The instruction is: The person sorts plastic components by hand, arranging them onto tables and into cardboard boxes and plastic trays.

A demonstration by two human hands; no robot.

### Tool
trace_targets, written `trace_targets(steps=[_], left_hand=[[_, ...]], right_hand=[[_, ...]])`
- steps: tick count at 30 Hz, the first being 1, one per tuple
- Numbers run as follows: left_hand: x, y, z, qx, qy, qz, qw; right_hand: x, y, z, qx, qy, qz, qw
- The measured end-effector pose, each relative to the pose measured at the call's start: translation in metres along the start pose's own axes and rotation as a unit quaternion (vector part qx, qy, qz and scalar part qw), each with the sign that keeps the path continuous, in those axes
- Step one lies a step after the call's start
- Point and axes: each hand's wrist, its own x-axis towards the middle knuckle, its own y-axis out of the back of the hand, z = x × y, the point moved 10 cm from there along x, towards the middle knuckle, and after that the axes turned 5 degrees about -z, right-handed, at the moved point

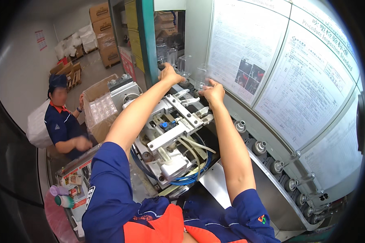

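Note:
Both my arms reach forward over a white metal machine point(170, 133). My left hand point(170, 75) is closed, with curled fingers and its thumb at the base of a clear, square-sided plastic container point(185, 64); part of the grip is hidden. My right hand point(213, 92) pinches another clear plastic container point(202, 75) low on its side. That one stands by the wall, just right of the first. More clear containers point(161, 52) are beyond my left hand, in the machine's opening.
A row of round metal holders point(260, 147) runs down the right, some bearing clear containers point(306, 178). Printed sheets point(247, 48) cover the wall. A co-worker point(63, 117) stands at left by a carton point(102, 107) of clear containers. Blue hoses point(186, 178) loop below the machine. A green-capped bottle point(64, 201) lies lower left.

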Motion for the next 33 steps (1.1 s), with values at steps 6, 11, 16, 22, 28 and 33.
trace_targets(steps=[6,11,16,22,28,33], left_hand=[[0.008,-0.038,0.017,0.04,-0.003,-0.003,0.999],[0.005,-0.028,0.026,-0.015,-0.04,0.039,0.998],[-0.03,0.038,0.07,-0.101,-0.219,0.116,0.963],[-0.145,0.14,0.017,-0.326,-0.258,0.056,0.908],[-0.321,0.224,-0.168,-0.19,-0.078,0.11,0.972],[-0.425,0.222,-0.351,0.052,0.126,0.047,0.99]], right_hand=[[-0.022,0.043,-0.067,-0.011,0.109,0.058,0.992],[-0.088,0.074,-0.116,0.043,0.16,0.047,0.985],[-0.155,0.093,-0.121,0.103,0.228,0.014,0.968],[-0.228,0.078,-0.127,0.219,0.194,-0.092,0.952],[-0.297,-0.008,-0.136,0.15,0.183,-0.286,0.929],[-0.355,-0.085,-0.149,0.04,0.29,-0.377,0.879]])
